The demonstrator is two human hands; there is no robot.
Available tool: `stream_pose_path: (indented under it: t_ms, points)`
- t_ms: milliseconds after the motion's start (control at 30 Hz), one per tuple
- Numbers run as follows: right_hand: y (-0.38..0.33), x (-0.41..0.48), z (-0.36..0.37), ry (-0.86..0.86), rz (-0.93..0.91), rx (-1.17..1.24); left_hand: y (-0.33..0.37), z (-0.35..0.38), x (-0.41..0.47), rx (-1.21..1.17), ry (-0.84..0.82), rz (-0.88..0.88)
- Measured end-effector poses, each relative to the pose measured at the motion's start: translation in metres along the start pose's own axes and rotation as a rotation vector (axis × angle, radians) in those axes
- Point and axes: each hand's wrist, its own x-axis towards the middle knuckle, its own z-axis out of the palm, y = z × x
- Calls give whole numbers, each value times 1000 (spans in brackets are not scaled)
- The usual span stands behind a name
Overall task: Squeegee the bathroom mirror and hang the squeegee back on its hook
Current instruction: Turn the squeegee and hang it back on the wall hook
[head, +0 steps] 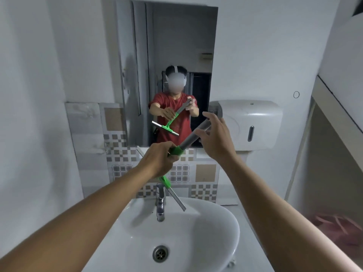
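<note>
Squeegee [177,152], green frame, grey handle: held aloft above the white sink [206,232], near the mirror [176,46], blade end down beside the chrome tap [160,203]. Left hand [159,160]: fist wrapped tight round the green neck. Right hand [214,138]: fingers loosely spread around the grey handle's far end. White dispenser [253,122]: wall, right of mirror.

— What's under my arms here?

— A white oval sink [212,252], its rim running toward the tiled wall [204,171]. I see the round metal drain [160,253] at the bottom of the bowl.

— And on the rim?

— A chrome faucet [160,203] stands upright at the back edge, in the middle, its spout pointing down into the bowl. Nothing I can make out lies in the bowl itself.
</note>
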Motion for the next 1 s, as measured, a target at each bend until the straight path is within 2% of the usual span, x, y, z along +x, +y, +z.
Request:
stream_pose_path:
  t_ms: [133,433,667,1000]
  points:
    - [-14,12,21,-45,18,225,-5,-11,-14,-117,27,-28]
    - [-53,28,94,-291,13,337,-45,-49,-32,-397,170,-151]
    - [-78,56,171,-379,-52,377,-108,-83,-22,-458,243,-206]
    - [-101,96,297,-459,-12,415,-217,-113,8,-448,406,-259]
